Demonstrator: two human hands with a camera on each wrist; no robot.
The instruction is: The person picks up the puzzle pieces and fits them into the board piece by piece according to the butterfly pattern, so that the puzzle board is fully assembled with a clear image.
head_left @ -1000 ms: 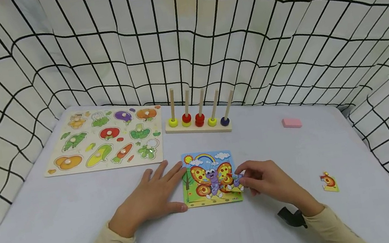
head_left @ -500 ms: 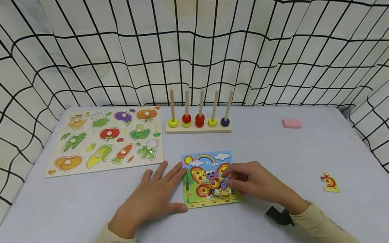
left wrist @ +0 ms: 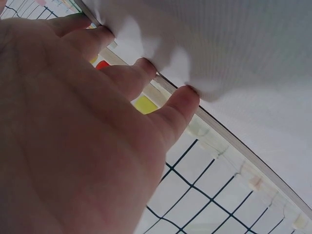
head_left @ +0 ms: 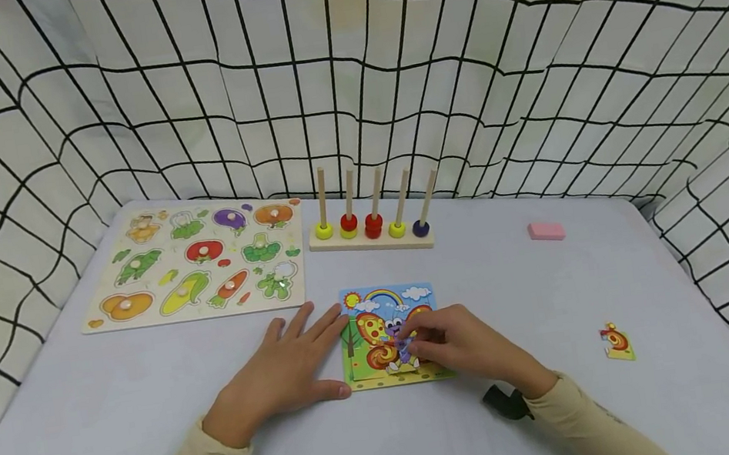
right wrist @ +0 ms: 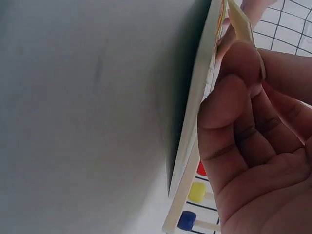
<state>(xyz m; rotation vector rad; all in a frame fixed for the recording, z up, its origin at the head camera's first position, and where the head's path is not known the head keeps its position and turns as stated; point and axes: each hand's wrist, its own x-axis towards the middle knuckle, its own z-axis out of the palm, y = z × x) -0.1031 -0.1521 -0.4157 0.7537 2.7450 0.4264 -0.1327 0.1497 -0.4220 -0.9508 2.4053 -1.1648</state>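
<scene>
A square butterfly jigsaw puzzle [head_left: 384,295] lies flat in the middle of the white table. My left hand [head_left: 279,368] rests spread at its left side, fingertips and thumb touching the edge. Over the right part of the picture, my right hand [head_left: 460,338] pinches a thin puzzle piece [right wrist: 240,24] between thumb and fingers. In the right wrist view the piece is tilted above the board; the hand hides the lower right of the picture. Apart on the right lies another puzzle piece [head_left: 618,342] with an orange swirl.
A vegetable peg board [head_left: 242,283] lies at the back left. Beside it stands a wooden peg stacker [head_left: 372,240] with coloured beads. A pink block [head_left: 546,231] sits at the back right. Black netting [head_left: 340,52] surrounds the table's back and sides.
My right hand has moved left over the puzzle with the pinched puzzle piece, from its right edge toward the butterfly's body. My left hand has stayed in place.
</scene>
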